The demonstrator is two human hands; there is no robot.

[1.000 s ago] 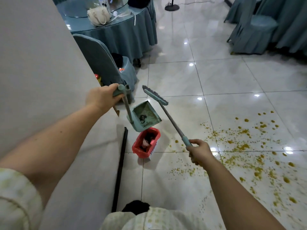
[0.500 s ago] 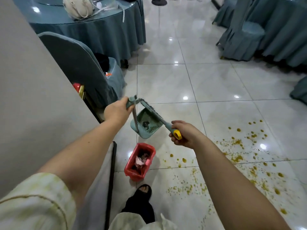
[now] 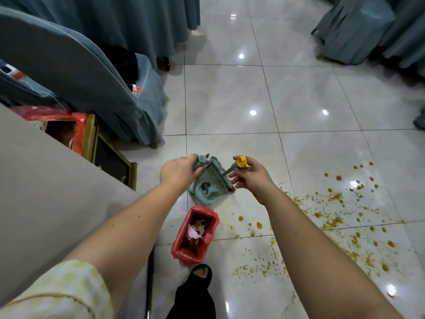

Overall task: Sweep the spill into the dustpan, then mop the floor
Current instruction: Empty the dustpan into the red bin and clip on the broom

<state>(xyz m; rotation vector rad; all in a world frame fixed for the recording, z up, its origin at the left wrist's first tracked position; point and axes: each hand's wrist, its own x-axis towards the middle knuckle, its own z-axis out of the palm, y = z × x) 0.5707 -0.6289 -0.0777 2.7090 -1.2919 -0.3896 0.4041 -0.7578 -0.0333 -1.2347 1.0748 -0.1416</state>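
Observation:
A teal dustpan (image 3: 210, 186) stands on the floor tiles in front of me, with some dark dirt inside. My left hand (image 3: 180, 172) grips the top of its upright handle. The teal broom (image 3: 226, 174) leans against the dustpan, and my right hand (image 3: 251, 177) holds its handle just below the yellow end cap (image 3: 242, 161), fingers loosely around it. The spill (image 3: 333, 217) is a wide scatter of yellow-brown drops and crumbs on the white tiles to the right and near my feet.
A small red bin (image 3: 195, 234) with paper scraps stands just below the dustpan, by my black-shod foot (image 3: 195, 293). A grey wall corner (image 3: 46, 192) fills the left. A teal-covered chair (image 3: 92, 72) stands at upper left, more covered chairs (image 3: 368, 26) at upper right.
The broom swung from held out over the floor to leaning upright at the dustpan. My right hand slid up to the yellow cap. The dustpan came down to the floor, and my view tilted downward.

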